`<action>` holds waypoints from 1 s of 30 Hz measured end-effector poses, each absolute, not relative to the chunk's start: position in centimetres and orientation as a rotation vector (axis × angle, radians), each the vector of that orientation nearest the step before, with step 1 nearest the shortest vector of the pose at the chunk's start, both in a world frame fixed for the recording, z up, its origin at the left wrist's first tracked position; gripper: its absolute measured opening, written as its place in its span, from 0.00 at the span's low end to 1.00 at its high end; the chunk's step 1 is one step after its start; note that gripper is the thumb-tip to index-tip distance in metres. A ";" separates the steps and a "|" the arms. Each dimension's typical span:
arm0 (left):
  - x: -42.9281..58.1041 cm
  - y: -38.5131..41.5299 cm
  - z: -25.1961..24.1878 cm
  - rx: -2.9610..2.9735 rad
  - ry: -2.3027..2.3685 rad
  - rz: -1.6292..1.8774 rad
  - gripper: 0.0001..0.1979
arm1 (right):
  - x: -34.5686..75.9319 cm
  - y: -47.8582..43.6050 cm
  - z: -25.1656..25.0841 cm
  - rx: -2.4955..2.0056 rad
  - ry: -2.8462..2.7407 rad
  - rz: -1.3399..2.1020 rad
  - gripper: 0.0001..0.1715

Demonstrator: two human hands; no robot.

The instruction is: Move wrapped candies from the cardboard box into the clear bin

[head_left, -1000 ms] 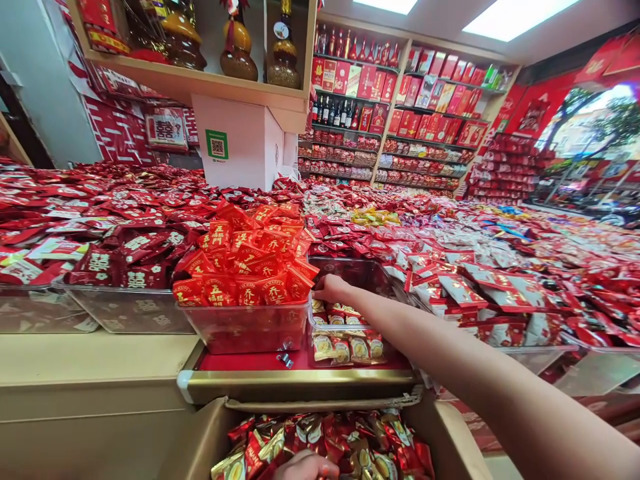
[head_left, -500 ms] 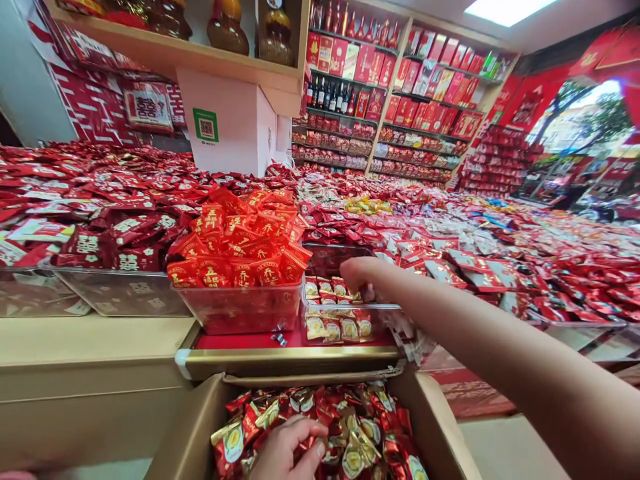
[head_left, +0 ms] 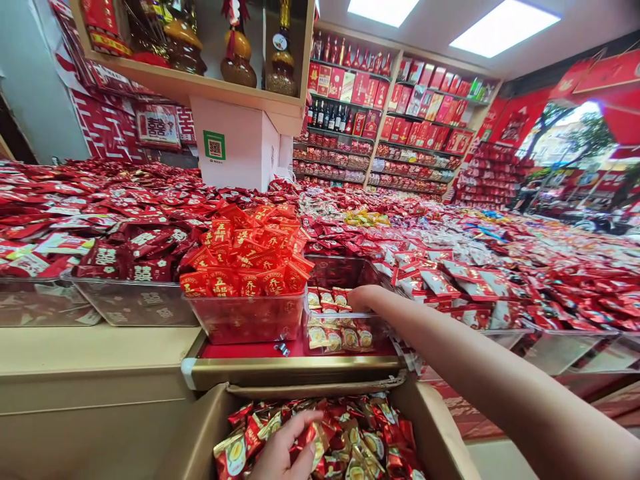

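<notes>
Low in the view, my left hand (head_left: 287,448) is in a cardboard box (head_left: 445,427) full of wrapped candies (head_left: 363,443) in red and gold foil. Its thumb and forefinger are closed around one wrapped candy (head_left: 319,439); the other fingers are mostly hidden. My right hand (head_left: 365,298) reaches from the right over the front wall of a clear plastic bin (head_left: 345,320). Rows of similar candies (head_left: 325,300) lie in that bin. The right fingers point down and are hidden, so whether they hold anything does not show.
Left of that bin stands another clear bin heaped with orange-red packets (head_left: 250,260). Bins of dark red packets (head_left: 143,257) and white-and-red packets (head_left: 465,280) spread to both sides. A gold-edged counter ledge (head_left: 295,373) runs behind the box. An overhead cabinet (head_left: 250,93) juts out at upper left.
The view has tilted up, so the scene sits lower. My right hand has sunk deeper into the clear bin. My left hand remains among the candies in the box, its fingers slightly shifted.
</notes>
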State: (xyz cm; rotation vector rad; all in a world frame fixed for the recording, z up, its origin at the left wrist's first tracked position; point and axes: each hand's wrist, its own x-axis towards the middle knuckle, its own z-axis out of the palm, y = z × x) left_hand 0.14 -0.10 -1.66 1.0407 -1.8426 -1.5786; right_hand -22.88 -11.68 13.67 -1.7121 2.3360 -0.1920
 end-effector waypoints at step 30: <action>-0.4 0.9 1.8 0.787 -0.441 -2.225 0.21 | -15.5 3.3 2.8 -1.342 0.945 -1.301 0.24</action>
